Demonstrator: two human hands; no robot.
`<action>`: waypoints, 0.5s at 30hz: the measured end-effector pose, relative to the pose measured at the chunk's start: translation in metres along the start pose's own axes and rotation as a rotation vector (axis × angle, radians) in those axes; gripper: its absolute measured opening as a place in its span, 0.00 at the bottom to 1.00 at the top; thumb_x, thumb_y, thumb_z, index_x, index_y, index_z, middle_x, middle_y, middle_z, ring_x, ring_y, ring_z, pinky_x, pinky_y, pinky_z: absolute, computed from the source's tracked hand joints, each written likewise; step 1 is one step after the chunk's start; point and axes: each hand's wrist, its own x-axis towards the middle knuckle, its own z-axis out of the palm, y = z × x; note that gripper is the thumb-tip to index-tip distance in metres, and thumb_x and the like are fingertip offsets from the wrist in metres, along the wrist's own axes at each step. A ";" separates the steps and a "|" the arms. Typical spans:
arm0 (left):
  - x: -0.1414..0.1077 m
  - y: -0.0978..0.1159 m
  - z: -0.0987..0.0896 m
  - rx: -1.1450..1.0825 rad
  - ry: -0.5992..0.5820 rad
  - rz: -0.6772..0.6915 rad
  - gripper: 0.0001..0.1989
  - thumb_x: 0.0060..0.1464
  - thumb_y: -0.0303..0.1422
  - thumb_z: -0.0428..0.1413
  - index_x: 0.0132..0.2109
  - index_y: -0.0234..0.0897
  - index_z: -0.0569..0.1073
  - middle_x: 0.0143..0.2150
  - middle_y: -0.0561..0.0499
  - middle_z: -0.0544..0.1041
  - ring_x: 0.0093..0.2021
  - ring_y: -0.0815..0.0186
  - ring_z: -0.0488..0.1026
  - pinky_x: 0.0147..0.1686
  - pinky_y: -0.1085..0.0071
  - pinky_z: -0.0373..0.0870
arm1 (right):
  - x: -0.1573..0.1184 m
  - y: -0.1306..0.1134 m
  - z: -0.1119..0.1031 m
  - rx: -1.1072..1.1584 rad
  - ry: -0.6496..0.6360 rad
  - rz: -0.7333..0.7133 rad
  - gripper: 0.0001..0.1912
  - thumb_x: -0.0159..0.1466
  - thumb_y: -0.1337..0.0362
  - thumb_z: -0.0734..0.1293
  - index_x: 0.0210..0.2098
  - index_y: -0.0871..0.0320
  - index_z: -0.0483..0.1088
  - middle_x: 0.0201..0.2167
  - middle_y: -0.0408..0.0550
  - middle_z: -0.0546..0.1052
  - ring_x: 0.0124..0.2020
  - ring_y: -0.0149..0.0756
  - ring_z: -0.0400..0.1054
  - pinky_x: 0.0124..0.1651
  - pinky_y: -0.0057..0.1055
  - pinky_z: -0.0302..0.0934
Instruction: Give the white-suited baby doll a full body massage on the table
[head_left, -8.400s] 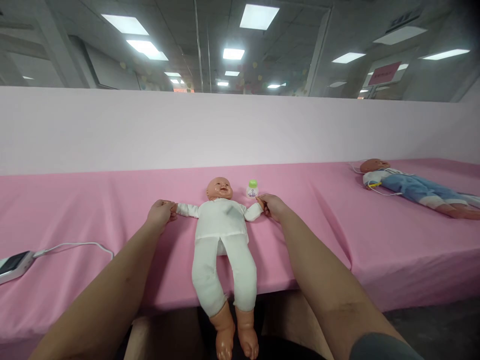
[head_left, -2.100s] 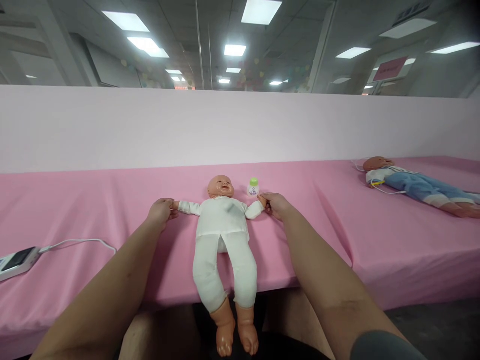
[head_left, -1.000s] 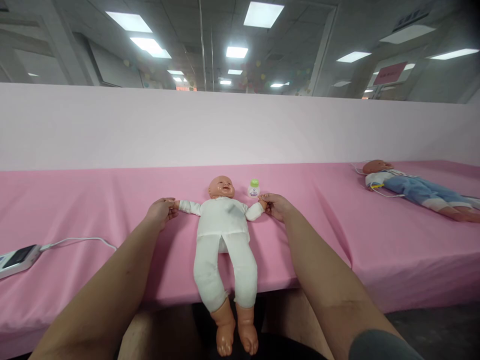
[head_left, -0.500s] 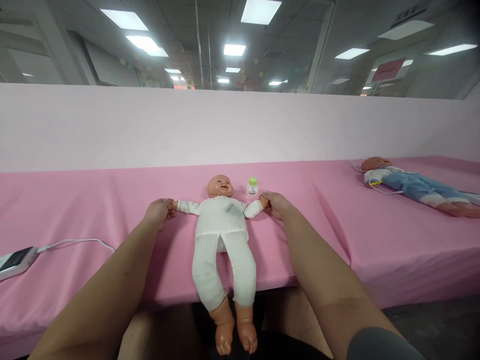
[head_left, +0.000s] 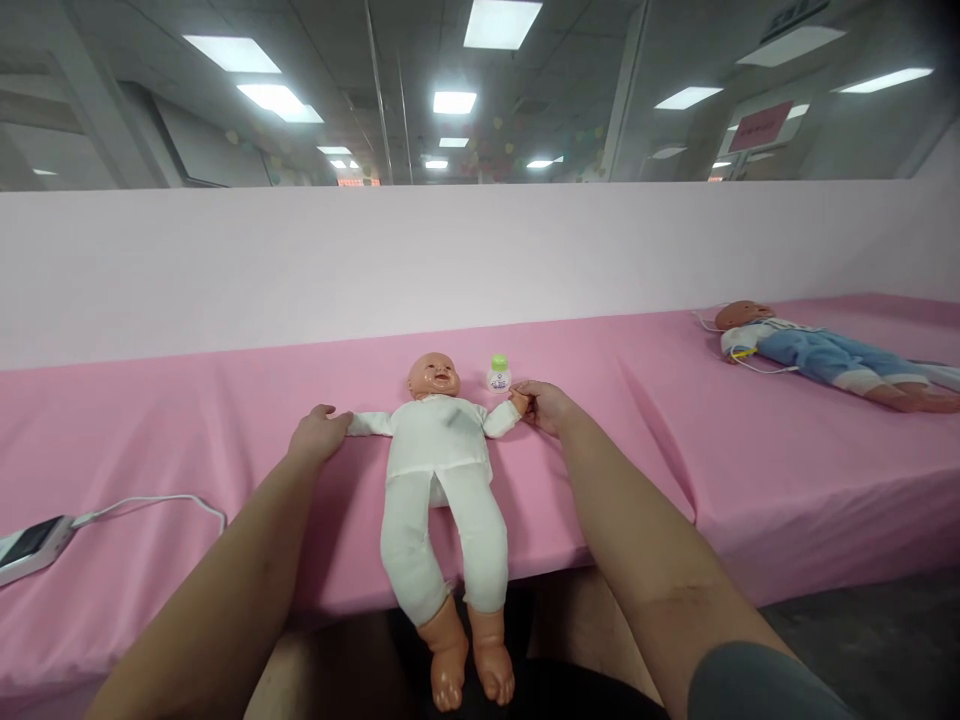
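A baby doll (head_left: 441, 440) in a white top and trousers lies face up on the pink-covered table (head_left: 585, 480), its bare feet hanging past the front edge. My left hand (head_left: 320, 434) is closed around the doll's hand on the left, which it hides. On the other side, my right hand (head_left: 546, 407) pinches the doll's other hand (head_left: 520, 402) between thumb and fingers. Both doll arms are spread out sideways. Beside the doll's head, close to my right hand, stands a small white bottle (head_left: 499, 380) with a green cap.
At the far right lies a second doll (head_left: 825, 355) in blue trousers, with thin tubing about it. A white handheld device (head_left: 34, 548) with a screen and cable (head_left: 150, 499) rests at the left. Behind the table rises a white wall (head_left: 375, 260) topped by glass.
My left hand has turned, its back now uppermost and covering the doll's hand. My right hand keeps its pinch. The view has shifted slightly.
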 end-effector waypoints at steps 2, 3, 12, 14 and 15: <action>0.000 0.001 0.000 0.028 0.002 0.001 0.23 0.39 0.40 0.69 0.44 0.43 0.77 0.51 0.35 0.80 0.47 0.38 0.77 0.42 0.55 0.70 | 0.001 0.001 -0.001 -0.005 -0.003 -0.003 0.06 0.56 0.65 0.71 0.34 0.56 0.73 0.26 0.45 0.72 0.26 0.33 0.62 0.27 0.30 0.57; -0.001 0.001 0.000 0.037 0.003 0.009 0.22 0.39 0.40 0.69 0.43 0.43 0.77 0.50 0.35 0.80 0.47 0.37 0.77 0.43 0.54 0.70 | 0.002 0.001 -0.001 -0.004 -0.003 0.000 0.06 0.56 0.65 0.71 0.34 0.56 0.72 0.26 0.45 0.72 0.26 0.33 0.62 0.27 0.30 0.57; -0.020 0.025 -0.008 0.123 0.075 0.132 0.20 0.43 0.39 0.67 0.45 0.41 0.78 0.55 0.32 0.78 0.56 0.32 0.73 0.51 0.47 0.69 | 0.004 0.001 0.000 0.019 -0.008 0.005 0.07 0.56 0.65 0.72 0.34 0.57 0.74 0.25 0.45 0.71 0.25 0.31 0.60 0.25 0.28 0.54; -0.041 0.044 -0.012 0.175 0.080 0.214 0.21 0.48 0.39 0.65 0.49 0.40 0.78 0.61 0.33 0.75 0.59 0.33 0.72 0.54 0.46 0.69 | 0.003 0.001 0.000 0.018 -0.016 -0.002 0.07 0.56 0.65 0.71 0.35 0.57 0.74 0.24 0.44 0.70 0.24 0.31 0.59 0.24 0.27 0.53; -0.056 0.054 -0.014 0.191 0.058 0.244 0.21 0.50 0.40 0.64 0.51 0.40 0.78 0.62 0.34 0.75 0.59 0.35 0.72 0.56 0.46 0.69 | 0.003 0.001 0.000 0.013 -0.019 -0.014 0.07 0.56 0.65 0.71 0.35 0.57 0.74 0.23 0.44 0.70 0.24 0.31 0.59 0.24 0.27 0.53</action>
